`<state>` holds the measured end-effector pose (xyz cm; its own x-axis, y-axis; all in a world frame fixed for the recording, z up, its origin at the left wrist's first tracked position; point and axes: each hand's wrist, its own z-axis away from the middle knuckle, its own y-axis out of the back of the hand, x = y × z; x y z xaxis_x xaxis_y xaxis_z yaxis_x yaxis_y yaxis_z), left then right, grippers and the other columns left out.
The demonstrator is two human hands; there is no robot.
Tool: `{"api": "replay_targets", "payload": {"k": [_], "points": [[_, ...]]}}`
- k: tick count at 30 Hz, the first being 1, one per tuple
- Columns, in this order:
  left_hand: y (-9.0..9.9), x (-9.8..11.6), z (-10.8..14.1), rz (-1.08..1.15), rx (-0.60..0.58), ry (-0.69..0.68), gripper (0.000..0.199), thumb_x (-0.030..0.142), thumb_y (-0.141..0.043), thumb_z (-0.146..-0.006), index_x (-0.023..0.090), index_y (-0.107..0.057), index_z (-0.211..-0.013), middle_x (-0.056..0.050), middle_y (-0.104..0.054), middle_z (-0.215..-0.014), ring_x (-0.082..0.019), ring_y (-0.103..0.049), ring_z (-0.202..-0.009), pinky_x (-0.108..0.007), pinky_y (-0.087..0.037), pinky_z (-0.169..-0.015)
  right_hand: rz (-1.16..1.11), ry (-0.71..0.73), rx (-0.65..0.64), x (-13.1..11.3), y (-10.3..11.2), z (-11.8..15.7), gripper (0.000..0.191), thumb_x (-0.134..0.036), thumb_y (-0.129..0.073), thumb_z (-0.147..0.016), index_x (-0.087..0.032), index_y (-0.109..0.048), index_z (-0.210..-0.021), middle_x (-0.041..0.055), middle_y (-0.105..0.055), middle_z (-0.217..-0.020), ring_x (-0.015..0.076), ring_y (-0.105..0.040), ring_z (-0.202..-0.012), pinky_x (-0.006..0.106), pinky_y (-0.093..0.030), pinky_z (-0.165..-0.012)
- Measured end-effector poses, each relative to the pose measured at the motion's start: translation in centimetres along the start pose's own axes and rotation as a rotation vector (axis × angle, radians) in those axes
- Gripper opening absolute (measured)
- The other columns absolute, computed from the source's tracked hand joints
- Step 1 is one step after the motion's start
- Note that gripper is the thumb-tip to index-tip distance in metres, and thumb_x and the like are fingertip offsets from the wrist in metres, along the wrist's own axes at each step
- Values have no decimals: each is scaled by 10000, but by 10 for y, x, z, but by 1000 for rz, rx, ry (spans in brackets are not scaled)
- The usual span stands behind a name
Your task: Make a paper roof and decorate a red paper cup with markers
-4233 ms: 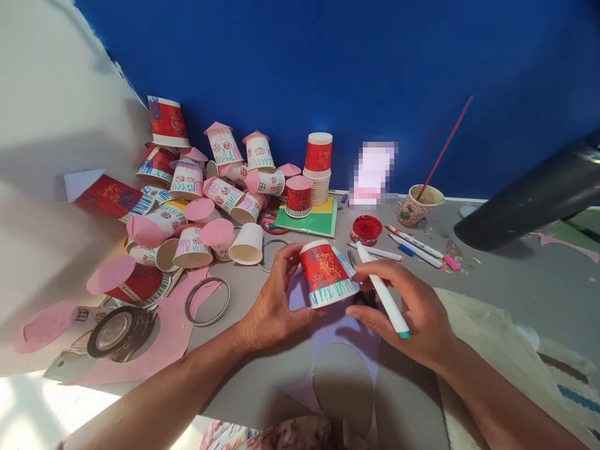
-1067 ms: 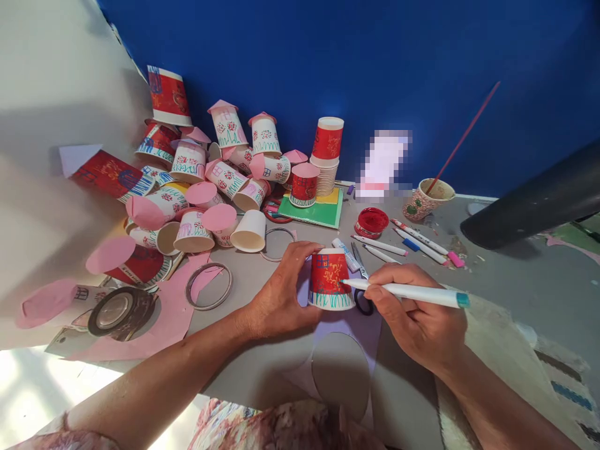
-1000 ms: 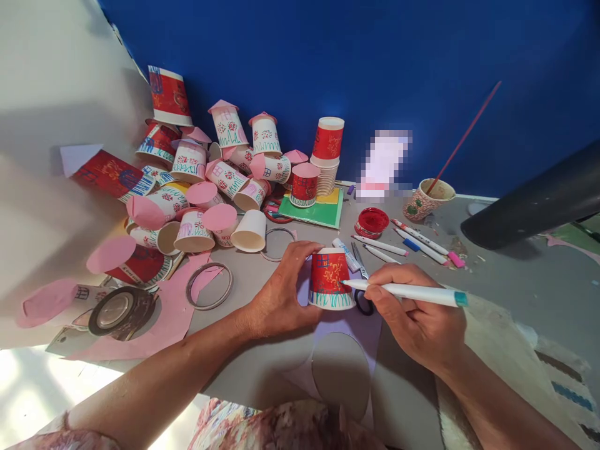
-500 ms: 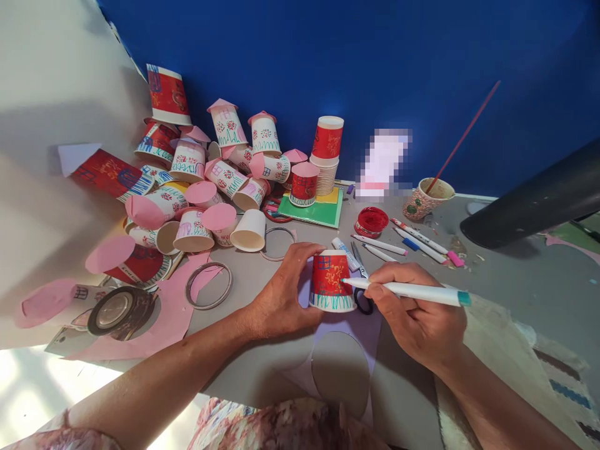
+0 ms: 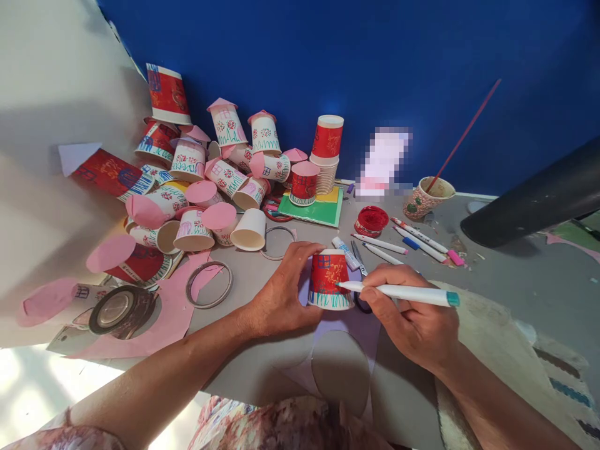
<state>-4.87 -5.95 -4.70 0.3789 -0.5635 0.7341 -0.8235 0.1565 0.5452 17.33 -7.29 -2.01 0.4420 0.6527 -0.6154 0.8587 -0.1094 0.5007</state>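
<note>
My left hand [image 5: 285, 290] is closed around the left side of a red paper cup [image 5: 323, 273], which is held upside down with its wide rim at the bottom. A blue window and green grass-like strokes are drawn on the cup, along with gold print. My right hand [image 5: 412, 315] grips a white marker [image 5: 407, 292] with a green end, its tip at the cup's red front. Behind the cup lie a glue stick [image 5: 345, 252] and scissors [image 5: 359, 259], partly hidden by the cup and my right hand. Purple paper [image 5: 370, 331] with a round cut-out lies beneath.
Many decorated cups with pink paper roofs [image 5: 219, 224] are heaped at the left. Tape rolls [image 5: 209, 285] lie near them. Several markers [image 5: 379, 244], a red ink pot [image 5: 371, 220] and a patterned cup [image 5: 428, 197] stand or lie at the right, beside a black cylinder [image 5: 529, 194].
My right hand and the marker have moved slightly left, so the tip sits farther left across the cup's front. The left hand still holds the cup almost unmoved.
</note>
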Motion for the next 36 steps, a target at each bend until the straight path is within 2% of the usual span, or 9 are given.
{"api": "replay_targets", "payload": {"k": [8,14,24,30,36], "points": [[-1,-2,0,-4,6,-12,824,100,-754,-680,258,-395,-1405,-113,-512,-1333,-286,-547,-1246,-468,-533,-1047,5,9,-16,-1,0,1,70,-189,-629,-940,-213,-654,-880,-13,-701,-744,127,-642,-588,234,-503,-529],[-1,-2,0,4,-5,-9,860,73,-753,-650,260,-390,-1407,-117,-493,-1341,-290,-534,-1258,-466,-530,-1057,-3,37,-43,-3,-1,-2,69,-168,-634,-922,-214,-654,-875,-8,-716,-741,149,-690,-645,249,-558,-624],[-1,-2,1,-10,19,18,823,99,-772,-660,242,-417,-1388,-108,-521,-1334,-281,-552,-1241,-448,-522,-1060,23,-9,-12,-3,3,-2,90,-178,-624,-917,-211,-658,-840,-21,-691,-705,124,-642,-573,230,-499,-530],[1,-1,-1,14,8,49,793,135,-776,-683,236,-427,-1387,-113,-513,-1370,-284,-545,-1279,-447,-502,-1101,14,-98,41,-1,7,-1,103,-182,-632,-928,-215,-665,-836,-52,-654,-683,59,-509,-435,204,-409,-419],[1,2,-2,12,11,50,791,121,-750,-692,216,-414,-1402,-119,-531,-1390,-277,-545,-1305,-445,-452,-1162,-20,-147,75,1,9,0,120,-206,-622,-945,-219,-659,-832,-61,-632,-633,58,-526,-435,189,-379,-386]]}}
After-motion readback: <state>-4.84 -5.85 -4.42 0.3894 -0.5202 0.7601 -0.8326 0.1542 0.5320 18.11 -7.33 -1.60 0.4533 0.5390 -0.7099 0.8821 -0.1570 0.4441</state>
